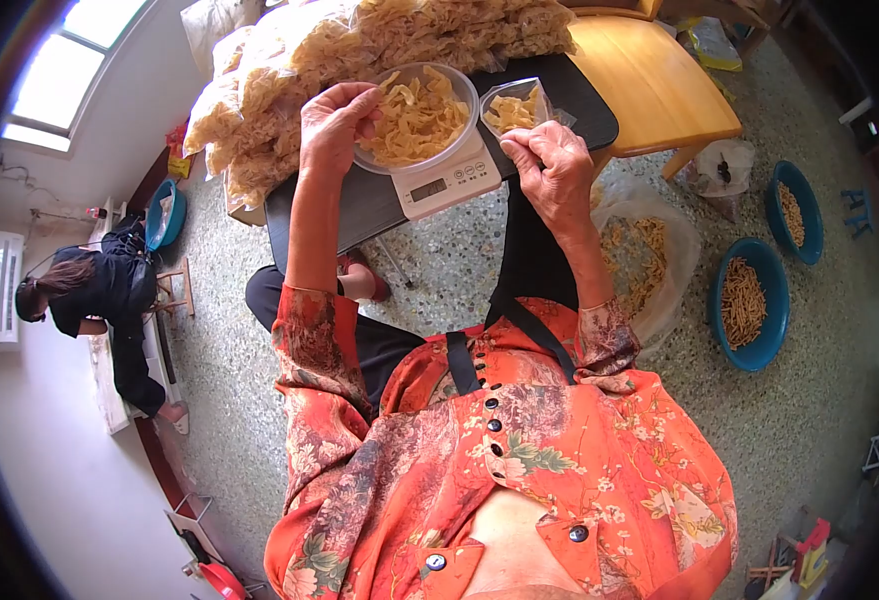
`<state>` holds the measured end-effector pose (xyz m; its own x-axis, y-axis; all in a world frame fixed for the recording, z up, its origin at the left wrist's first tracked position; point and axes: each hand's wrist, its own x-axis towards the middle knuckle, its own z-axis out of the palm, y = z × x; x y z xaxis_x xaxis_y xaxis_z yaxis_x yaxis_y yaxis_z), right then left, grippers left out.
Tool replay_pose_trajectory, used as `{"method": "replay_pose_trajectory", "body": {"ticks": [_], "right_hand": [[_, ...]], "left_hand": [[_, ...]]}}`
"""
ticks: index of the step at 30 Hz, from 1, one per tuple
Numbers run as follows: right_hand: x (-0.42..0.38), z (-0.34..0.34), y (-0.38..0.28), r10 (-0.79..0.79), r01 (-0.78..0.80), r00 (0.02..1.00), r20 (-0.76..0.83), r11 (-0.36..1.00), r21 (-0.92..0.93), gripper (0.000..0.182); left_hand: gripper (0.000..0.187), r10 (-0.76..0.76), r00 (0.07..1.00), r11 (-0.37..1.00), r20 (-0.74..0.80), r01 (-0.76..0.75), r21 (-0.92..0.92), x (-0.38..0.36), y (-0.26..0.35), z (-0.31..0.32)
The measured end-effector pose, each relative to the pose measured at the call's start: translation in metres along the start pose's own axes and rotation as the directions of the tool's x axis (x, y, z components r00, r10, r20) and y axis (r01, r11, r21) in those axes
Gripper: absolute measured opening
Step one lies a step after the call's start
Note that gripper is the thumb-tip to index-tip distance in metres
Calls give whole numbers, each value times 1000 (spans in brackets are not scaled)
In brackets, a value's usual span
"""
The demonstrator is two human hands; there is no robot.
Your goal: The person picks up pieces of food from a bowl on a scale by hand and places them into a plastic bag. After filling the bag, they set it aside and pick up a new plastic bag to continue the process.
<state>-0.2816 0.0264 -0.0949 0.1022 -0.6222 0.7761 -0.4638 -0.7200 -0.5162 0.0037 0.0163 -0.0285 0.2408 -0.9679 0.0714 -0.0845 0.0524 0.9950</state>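
Observation:
A round clear plastic bowl [467, 87] of pale yellow dried strips [414, 118] rests on a white kitchen scale [449, 180], which stands on a black table [384, 215]. My left hand [337, 122] is at the bowl's left side, fingers curled together near the strips; whether anything is pinched in them is hidden. Right of the bowl, my right hand [551, 165] grips a small clear plastic bag [537, 92] with some of the same strips inside. The numbers on the scale's display are too small to read.
Large clear bags [259, 95] packed with strips pile up behind the bowl. A wooden chair [649, 85] adjoins the table. On the floor are an open plastic bag [664, 255] of strips and two blue basins [749, 350] with sticks. Another person [89, 290] sits at left.

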Motion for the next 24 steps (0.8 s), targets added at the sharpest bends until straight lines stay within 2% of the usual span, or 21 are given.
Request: {"method": "replay_pose_trajectory", "body": {"ticks": [2, 6, 8, 12, 17, 21, 24], "right_hand": [[0, 0, 0, 6, -6, 1000, 3, 1000, 14, 13], [-1, -1, 1, 3, -3, 1000, -4, 1000, 5, 13], [-1, -1, 1, 8, -8, 1000, -3, 1000, 2, 13], [-1, -1, 0, 8, -8, 1000, -4, 1000, 8, 13], [-1, 0, 1, 0, 0, 1000, -19, 1000, 6, 12], [-1, 0, 0, -1, 2, 1000, -22, 1000, 15, 12], [0, -1, -1, -23, 22, 999, -27, 1000, -9, 12]], "left_hand": [[14, -60, 997, 988, -44, 53, -147, 3, -3, -3], [13, -83, 996, 957, -45, 67, -283, 1, 1, 1], [14, -65, 998, 927, 12, 65, -370, 1, 3, 2], [16, -98, 994, 916, 50, 110, -387, 5, 6, 4], [14, -117, 971, 804, 209, 216, -554, 0, 14, 25], [15, -56, 959, 823, 279, 203, -531, -14, 22, 61], [13, 31, 969, 936, 245, 58, -348, -22, 22, 89]]}}
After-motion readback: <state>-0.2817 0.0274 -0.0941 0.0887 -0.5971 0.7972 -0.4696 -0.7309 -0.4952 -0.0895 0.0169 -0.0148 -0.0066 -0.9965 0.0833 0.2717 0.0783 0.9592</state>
